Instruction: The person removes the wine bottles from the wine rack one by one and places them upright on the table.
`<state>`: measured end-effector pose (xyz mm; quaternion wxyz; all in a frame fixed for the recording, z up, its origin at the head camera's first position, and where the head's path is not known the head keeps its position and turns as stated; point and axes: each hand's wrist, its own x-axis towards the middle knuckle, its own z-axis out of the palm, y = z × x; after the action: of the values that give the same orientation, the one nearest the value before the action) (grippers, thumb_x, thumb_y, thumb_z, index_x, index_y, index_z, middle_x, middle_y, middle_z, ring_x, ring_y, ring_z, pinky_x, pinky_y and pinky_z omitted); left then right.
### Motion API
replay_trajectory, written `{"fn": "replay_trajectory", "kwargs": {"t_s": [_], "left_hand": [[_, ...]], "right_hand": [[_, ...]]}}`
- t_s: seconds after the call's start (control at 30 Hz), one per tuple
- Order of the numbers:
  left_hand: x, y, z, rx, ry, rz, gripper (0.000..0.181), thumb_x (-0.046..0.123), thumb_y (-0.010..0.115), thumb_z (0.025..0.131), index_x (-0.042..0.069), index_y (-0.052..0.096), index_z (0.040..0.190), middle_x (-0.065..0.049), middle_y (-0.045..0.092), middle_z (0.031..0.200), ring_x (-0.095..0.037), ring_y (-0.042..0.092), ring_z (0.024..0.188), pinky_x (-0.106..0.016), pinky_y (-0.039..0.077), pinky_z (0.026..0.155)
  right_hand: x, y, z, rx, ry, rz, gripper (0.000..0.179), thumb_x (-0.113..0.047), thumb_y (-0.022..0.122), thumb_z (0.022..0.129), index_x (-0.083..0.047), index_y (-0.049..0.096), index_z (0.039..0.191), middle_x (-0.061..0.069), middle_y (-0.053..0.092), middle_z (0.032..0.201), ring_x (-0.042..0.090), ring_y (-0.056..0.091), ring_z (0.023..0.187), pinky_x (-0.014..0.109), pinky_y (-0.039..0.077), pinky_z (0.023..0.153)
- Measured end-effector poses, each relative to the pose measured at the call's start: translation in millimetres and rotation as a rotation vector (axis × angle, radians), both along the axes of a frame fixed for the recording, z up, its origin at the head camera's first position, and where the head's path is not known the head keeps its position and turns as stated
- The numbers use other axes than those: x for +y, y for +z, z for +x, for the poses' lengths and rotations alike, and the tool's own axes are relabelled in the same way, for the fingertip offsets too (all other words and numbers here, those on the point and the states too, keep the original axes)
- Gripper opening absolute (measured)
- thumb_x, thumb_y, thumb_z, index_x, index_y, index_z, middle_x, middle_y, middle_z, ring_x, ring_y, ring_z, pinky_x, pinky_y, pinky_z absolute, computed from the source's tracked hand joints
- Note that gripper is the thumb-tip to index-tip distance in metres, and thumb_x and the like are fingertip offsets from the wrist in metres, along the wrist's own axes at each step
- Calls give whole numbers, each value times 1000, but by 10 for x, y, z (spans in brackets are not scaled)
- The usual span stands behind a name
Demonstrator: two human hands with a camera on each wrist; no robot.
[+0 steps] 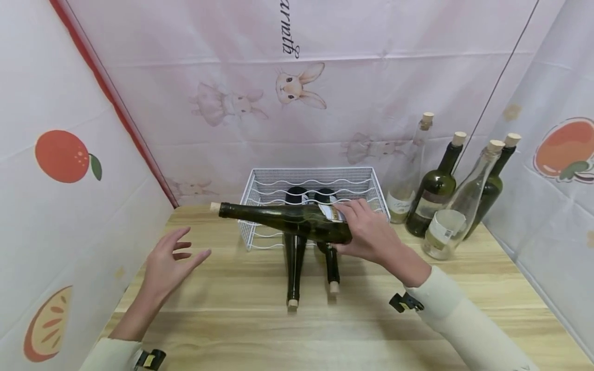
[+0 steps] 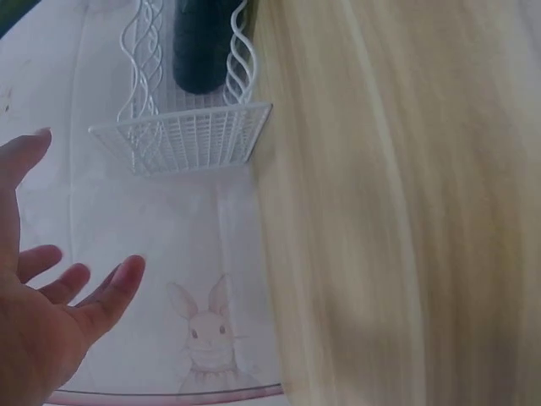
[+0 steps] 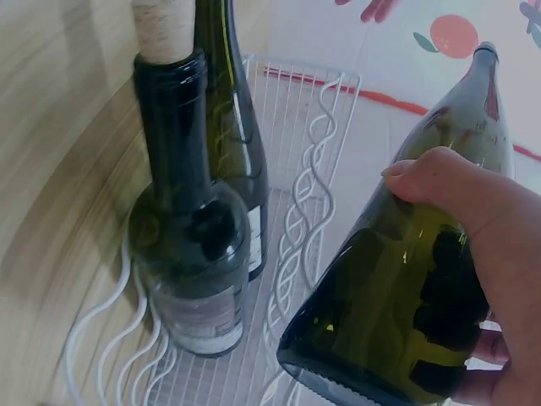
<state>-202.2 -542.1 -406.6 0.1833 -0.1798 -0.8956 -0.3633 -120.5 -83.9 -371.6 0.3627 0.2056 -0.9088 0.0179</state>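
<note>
My right hand [image 1: 366, 232] grips the base end of a dark green wine bottle [image 1: 283, 219], held level above the white wire rack [image 1: 371, 180] with its corked neck pointing left. In the right wrist view my fingers [image 3: 461, 190] wrap the bottle's body [image 3: 389, 313]. Two dark bottles [image 1: 293, 257] [image 1: 330, 257] lie in the rack, necks sticking out toward me; the same two bottles [image 3: 190, 254] [image 3: 232, 144] show close up in the right wrist view. My left hand [image 1: 169, 263] hovers open over the table at the left, holding nothing; its spread fingers [image 2: 101, 292] show in the left wrist view.
Several corked bottles, two clear [image 1: 413, 170] [image 1: 457, 211] and two green [image 1: 433, 190] [image 1: 494, 183], stand at the back right of the wooden table [image 1: 232, 319]. Printed fabric walls close in on three sides. The rack's corner [image 2: 182, 139] shows in the left wrist view.
</note>
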Motion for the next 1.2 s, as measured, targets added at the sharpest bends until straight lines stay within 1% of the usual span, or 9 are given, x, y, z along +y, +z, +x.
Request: {"fn": "replay_trajectory", "kwargs": {"t_s": [0.13,0.23,0.3,0.43,0.5,0.63,0.8,1.07,1.2], "left_hand": [[76,-14,-70,-78,-10,-1,72,40,81,89,4,56,146,-23,57,146,-41,74,106,-21,62,76],[139,-27,-104,-107,-19,-13,70,43,78,92,5,56,146,-23,58,146,-40,75,104,-30,65,76],[179,-22,-126,-118,-22,-19,69,45,75,94,6,56,147,-22,59,146,-38,76,103,-31,64,76],[263,14,-180,-147,-21,-39,71,52,71,95,9,54,149,-18,60,148,-35,75,106,-22,59,76],[310,41,-210,-165,-24,-44,72,54,69,96,10,53,151,-16,59,150,-36,74,108,-22,57,76],[416,104,-273,-201,-18,-39,76,60,66,96,12,51,152,-15,58,151,-37,73,112,-35,62,78],[558,181,-356,-218,-27,-29,78,61,65,95,11,50,153,-16,57,152,-39,73,113,-50,63,84],[696,227,-468,-243,-44,-28,80,62,64,95,9,50,153,-17,57,152,-38,72,114,-51,62,87],[761,269,-517,-281,-61,-25,83,65,63,95,9,47,155,-16,55,154,-37,72,116,-51,62,89]], "right_hand": [[113,-34,40,3,8,-36,95,-52,95,57,-8,63,135,11,70,117,28,66,103,38,55,49],[189,-60,63,23,24,-78,96,-50,96,54,-8,63,134,11,71,118,29,67,103,42,57,51],[237,-75,73,46,30,-101,95,-50,95,53,-7,64,132,12,71,117,29,67,103,44,59,53],[330,-99,92,91,32,-144,92,-48,94,52,-4,66,128,14,71,114,31,68,102,47,61,58],[375,-116,105,102,31,-169,90,-46,94,51,-3,66,126,15,72,113,32,69,100,47,61,59],[446,-144,136,100,38,-225,88,-41,93,52,-1,65,125,18,71,114,34,69,98,50,62,61],[488,-164,175,110,35,-269,86,-40,91,53,0,64,125,18,70,114,36,69,100,53,62,63],[550,-175,236,113,26,-339,87,-39,89,53,1,63,126,20,70,115,38,67,107,56,62,68],[591,-184,265,108,12,-383,87,-38,88,52,2,63,126,20,70,116,37,66,106,55,60,70]]}}
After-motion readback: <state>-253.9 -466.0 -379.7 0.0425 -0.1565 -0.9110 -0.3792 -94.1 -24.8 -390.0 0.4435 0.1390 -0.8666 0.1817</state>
